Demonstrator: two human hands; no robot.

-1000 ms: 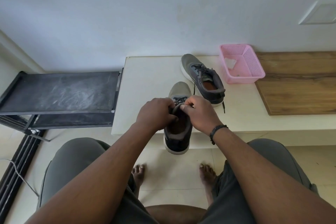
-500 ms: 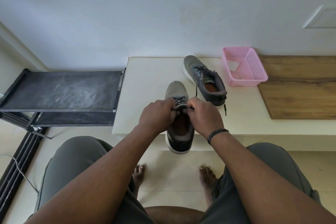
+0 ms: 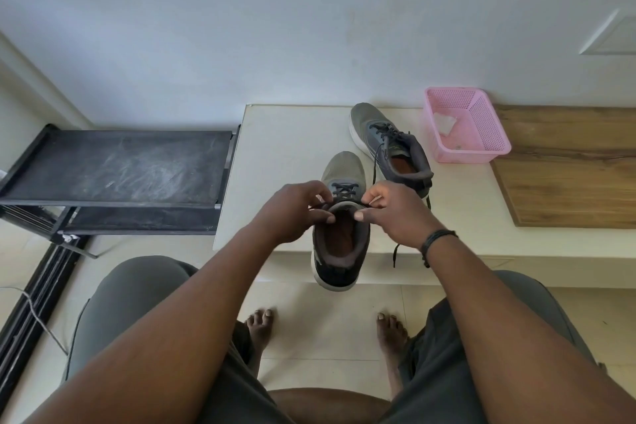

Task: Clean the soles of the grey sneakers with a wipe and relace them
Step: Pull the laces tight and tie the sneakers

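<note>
Over the ledge (image 3: pixel 275 148) edge, our left hand (image 3: pixel 296 210) and right hand (image 3: pixel 395 213) each pinch the lace (image 3: pixel 344 205) across the near sneaker (image 3: pixel 340 217). Its heel overhangs, so an uneven tug could tip it off or slip a lace end free.

A home is indicated, most likely an entry or hallway corner, by the plain painted wall (image 3: pixel 309 17), the pale tiled floor (image 3: pixel 330 330) and the low white bench (image 3: pixel 289 148) built against the wall, part of it covered by a wooden board (image 3: pixel 568 175). A black shoe rack (image 3: pixel 117 169) is seen beside the bench, and a small pink plastic basket (image 3: pixel 488 134) is set on it. Bare feet (image 3: pixel 260 327) are seen on the tiles, and two sneakers (image 3: pixel 392 144) are kept on the bench, as is usual where footwear is stored in a house.
</note>
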